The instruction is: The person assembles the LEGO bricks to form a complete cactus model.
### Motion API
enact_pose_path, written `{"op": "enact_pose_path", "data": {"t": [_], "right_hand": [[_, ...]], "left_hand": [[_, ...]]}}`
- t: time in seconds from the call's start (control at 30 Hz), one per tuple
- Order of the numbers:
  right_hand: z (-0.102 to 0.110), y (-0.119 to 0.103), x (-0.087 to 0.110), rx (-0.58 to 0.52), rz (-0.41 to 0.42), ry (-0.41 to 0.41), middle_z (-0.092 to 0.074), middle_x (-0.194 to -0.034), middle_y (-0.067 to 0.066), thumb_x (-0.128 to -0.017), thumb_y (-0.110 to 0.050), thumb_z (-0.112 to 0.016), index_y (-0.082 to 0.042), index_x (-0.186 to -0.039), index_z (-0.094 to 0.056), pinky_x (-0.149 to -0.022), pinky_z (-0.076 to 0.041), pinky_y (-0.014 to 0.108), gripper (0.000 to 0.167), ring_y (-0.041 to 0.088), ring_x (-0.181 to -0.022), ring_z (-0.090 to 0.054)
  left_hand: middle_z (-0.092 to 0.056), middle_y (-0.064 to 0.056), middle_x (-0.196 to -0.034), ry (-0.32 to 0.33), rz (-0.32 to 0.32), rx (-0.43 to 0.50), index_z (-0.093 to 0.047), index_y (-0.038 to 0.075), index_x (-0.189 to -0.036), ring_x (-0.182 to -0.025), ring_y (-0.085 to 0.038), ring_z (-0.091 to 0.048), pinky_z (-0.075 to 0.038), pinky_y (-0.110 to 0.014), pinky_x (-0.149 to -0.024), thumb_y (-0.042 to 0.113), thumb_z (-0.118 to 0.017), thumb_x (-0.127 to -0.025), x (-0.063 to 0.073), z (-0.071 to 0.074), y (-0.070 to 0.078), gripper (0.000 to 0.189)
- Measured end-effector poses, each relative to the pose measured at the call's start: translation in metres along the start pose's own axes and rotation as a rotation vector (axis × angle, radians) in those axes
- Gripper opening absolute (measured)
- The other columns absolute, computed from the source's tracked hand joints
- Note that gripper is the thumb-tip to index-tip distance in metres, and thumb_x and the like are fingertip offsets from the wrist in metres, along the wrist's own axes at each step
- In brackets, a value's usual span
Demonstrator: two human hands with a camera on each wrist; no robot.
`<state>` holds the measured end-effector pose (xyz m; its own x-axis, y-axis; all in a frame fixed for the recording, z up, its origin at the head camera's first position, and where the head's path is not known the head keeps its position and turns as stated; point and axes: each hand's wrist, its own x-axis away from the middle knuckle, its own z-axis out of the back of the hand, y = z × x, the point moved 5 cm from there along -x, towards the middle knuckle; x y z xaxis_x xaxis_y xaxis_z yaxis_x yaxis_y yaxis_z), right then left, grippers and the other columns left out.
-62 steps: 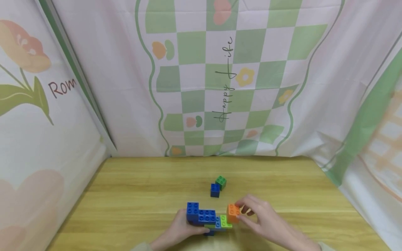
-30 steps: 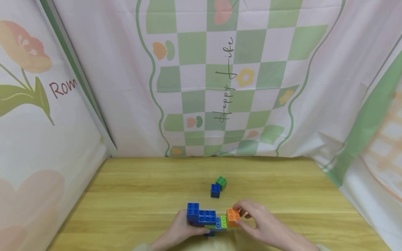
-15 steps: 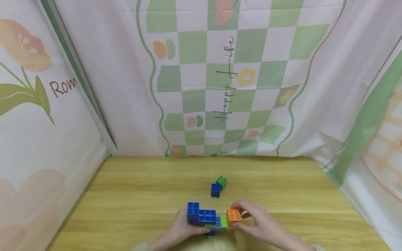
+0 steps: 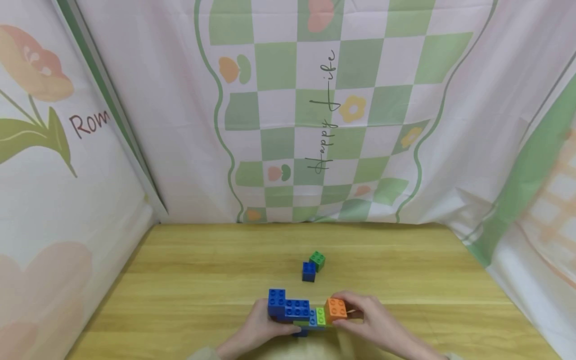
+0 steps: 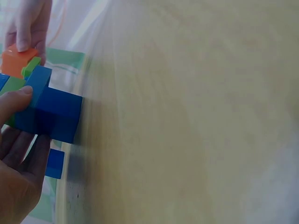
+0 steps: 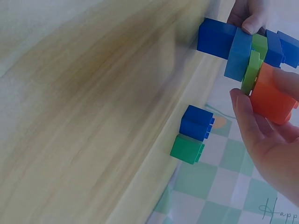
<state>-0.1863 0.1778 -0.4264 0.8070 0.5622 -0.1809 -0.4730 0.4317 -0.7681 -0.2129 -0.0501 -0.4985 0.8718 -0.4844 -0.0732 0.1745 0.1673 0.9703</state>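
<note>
My left hand point(image 4: 257, 327) grips a joined build of toy building bricks, with the thumb across its near side. Dark blue bricks point(image 4: 297, 310) top the build at the left. A lighter blue piece point(image 6: 238, 55) and a thin lime green piece point(image 4: 320, 316) extend to its right. An orange brick point(image 4: 335, 308) sits over the lime piece's right end, touching it; whether it is pressed fully down I cannot tell. The right hand point(image 4: 371, 320) pinches this orange brick between thumb and fingers. A dark blue brick point(image 5: 59, 114) forms the underside in the left wrist view.
Two loose bricks, a small blue one point(image 4: 308, 272) and a green one point(image 4: 317, 260), stand touching on the wooden table point(image 4: 202, 270) beyond the hands. A patterned curtain point(image 4: 274, 110) hangs at the table's back edge, with more cloth at both sides.
The orange brick came down onto the lime piece's right end, covering part of it. My right fingers shifted around the orange brick; the left hand has stayed nearly still.
</note>
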Motion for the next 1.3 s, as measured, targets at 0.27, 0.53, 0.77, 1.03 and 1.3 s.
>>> {"op": "enact_pose_path", "data": {"t": [0.27,0.53,0.77,1.03,1.3], "right_hand": [[-0.0019,-0.0032,0.0003,0.024,0.070,0.027,-0.073,-0.106,0.016,-0.091,-0.021,-0.071,0.002,-0.120,-0.063,-0.077,-0.062,0.024,0.038,0.005,-0.094,-0.070],[-0.0046,-0.0050,-0.0001,0.052,0.126,0.060,-0.074,-0.106,0.017,-0.089,-0.016,-0.073,-0.001,-0.119,-0.065,-0.075,-0.062,0.023,0.034,0.008,-0.093,-0.072],[-0.0033,-0.0047,-0.0023,0.047,0.094,0.036,-0.075,-0.102,0.015,-0.089,-0.017,-0.073,0.002,-0.117,-0.065,-0.072,-0.062,0.021,0.035,0.004,-0.090,-0.070],[-0.0004,0.0001,-0.0054,0.016,-0.020,-0.018,-0.074,-0.104,0.016,-0.089,-0.022,-0.073,0.006,-0.121,-0.063,-0.073,-0.060,0.015,0.044,0.010,-0.089,-0.071],[-0.0002,-0.0014,-0.0057,0.016,-0.019,-0.026,-0.074,-0.105,0.016,-0.089,-0.022,-0.073,0.005,-0.121,-0.063,-0.073,-0.060,0.016,0.043,0.006,-0.090,-0.070]], "left_hand": [[-0.075,0.000,-0.116,0.006,0.013,-0.007,-0.067,0.021,-0.121,-0.104,-0.006,-0.070,-0.053,-0.018,-0.094,0.021,-0.086,-0.075,-0.0002,0.0007,0.0011,0.049],[-0.076,-0.001,-0.113,0.005,0.005,-0.011,-0.068,0.020,-0.119,-0.103,-0.005,-0.071,-0.053,-0.017,-0.094,0.021,-0.085,-0.075,0.0009,0.0006,0.0011,0.046],[-0.075,0.000,-0.114,0.005,0.029,-0.011,-0.068,0.021,-0.119,-0.102,-0.005,-0.070,-0.054,-0.017,-0.093,0.021,-0.085,-0.076,0.0002,0.0011,-0.0010,0.046],[-0.075,0.000,-0.114,0.010,0.045,-0.025,-0.068,0.021,-0.119,-0.103,-0.006,-0.070,-0.054,-0.018,-0.093,0.022,-0.085,-0.076,-0.0001,0.0015,0.0010,0.046],[-0.075,0.000,-0.114,0.014,0.055,-0.029,-0.068,0.021,-0.118,-0.103,-0.006,-0.070,-0.055,-0.020,-0.093,0.022,-0.086,-0.075,-0.0001,0.0016,0.0016,0.047]]}}
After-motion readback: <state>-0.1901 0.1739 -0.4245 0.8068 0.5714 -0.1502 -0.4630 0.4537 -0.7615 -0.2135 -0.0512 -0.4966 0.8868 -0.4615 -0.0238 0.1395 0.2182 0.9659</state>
